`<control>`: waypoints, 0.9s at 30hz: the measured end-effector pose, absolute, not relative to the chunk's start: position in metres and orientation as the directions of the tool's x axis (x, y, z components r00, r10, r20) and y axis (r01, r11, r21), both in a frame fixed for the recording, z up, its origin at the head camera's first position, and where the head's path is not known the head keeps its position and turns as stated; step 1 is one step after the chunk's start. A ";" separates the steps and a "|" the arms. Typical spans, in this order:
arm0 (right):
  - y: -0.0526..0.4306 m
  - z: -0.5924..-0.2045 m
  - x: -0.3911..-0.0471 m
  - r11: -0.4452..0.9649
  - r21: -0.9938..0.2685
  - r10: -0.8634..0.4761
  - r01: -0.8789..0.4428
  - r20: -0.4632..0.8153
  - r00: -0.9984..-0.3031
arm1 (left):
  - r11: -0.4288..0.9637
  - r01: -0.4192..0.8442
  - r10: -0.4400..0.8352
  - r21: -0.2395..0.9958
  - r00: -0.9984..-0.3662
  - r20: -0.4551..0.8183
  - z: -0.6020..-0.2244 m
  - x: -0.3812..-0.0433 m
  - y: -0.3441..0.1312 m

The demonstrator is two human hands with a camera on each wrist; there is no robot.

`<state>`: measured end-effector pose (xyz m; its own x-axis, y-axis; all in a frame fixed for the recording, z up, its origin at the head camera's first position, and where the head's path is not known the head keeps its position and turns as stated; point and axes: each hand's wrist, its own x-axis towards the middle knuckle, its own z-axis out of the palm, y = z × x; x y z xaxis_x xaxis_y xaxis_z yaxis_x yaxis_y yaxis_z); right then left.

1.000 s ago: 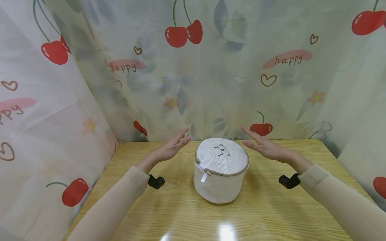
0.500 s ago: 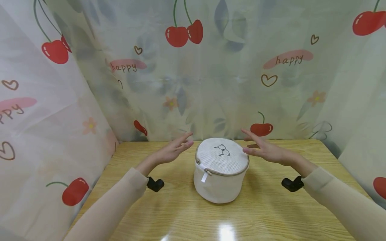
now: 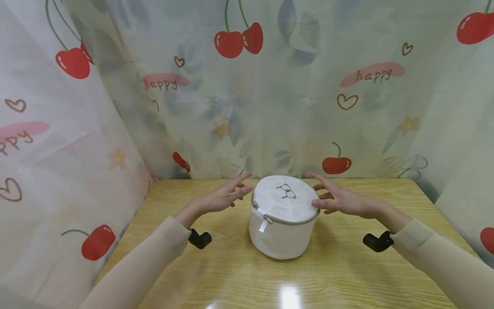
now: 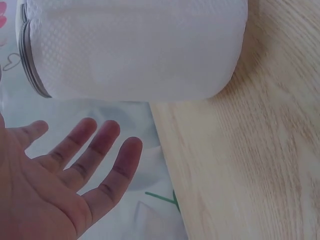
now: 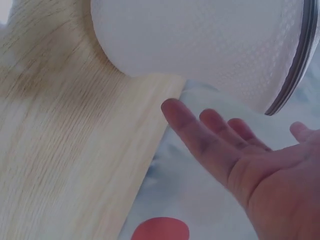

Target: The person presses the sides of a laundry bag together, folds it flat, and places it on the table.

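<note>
A round white laundry bag (image 3: 283, 231) with a zipped mesh lid stands upright on the wooden table. Its lid bears a line drawing of glasses, and a white zipper tab (image 3: 263, 225) hangs at the front left. My left hand (image 3: 221, 197) is beside the bag's left side, fingers spread and holding nothing. In the left wrist view a gap shows between those fingertips (image 4: 131, 150) and the bag's wall (image 4: 150, 55). My right hand (image 3: 343, 199) is at the right side, its thumb overlapping the lid's rim in the head view. Its relaxed fingers (image 5: 187, 122) point toward the bag.
The wooden table (image 3: 216, 274) extends around the bag. A curtain (image 3: 270, 107) printed with cherries hangs behind the table and along both sides. Black wrist cameras (image 3: 200, 238) are strapped under both sleeves.
Both hands have lowered and come closer to the bag's sides, their fingers spreading and bending a little. The bag stays in place; the head view has shifted slightly.
</note>
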<state>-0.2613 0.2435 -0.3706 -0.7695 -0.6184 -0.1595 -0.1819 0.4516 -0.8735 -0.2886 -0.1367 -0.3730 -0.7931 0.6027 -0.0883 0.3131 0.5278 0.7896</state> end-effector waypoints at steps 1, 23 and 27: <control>0.244 -0.370 -0.260 0.453 -0.871 -0.621 -0.191 -0.154 -0.768 | 0.526 0.313 0.606 0.791 -0.791 -0.090 -0.373 -0.288 -0.136; 0.220 -0.377 -0.249 0.319 -0.946 -0.615 -0.062 -0.157 -0.773 | 0.294 0.121 0.646 0.948 -0.756 -0.104 -0.393 -0.272 -0.121; 0.214 -0.382 -0.249 0.291 -0.956 -0.615 -0.038 -0.157 -0.773 | 0.256 0.114 0.639 0.960 -0.765 -0.080 -0.397 -0.270 -0.118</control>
<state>-0.2485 0.2138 -0.3820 -0.7731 -0.6146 -0.1567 -0.0377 0.2911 -0.9560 -0.2704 -0.1175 -0.3966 -0.7646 0.6395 -0.0801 0.1139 0.2564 0.9598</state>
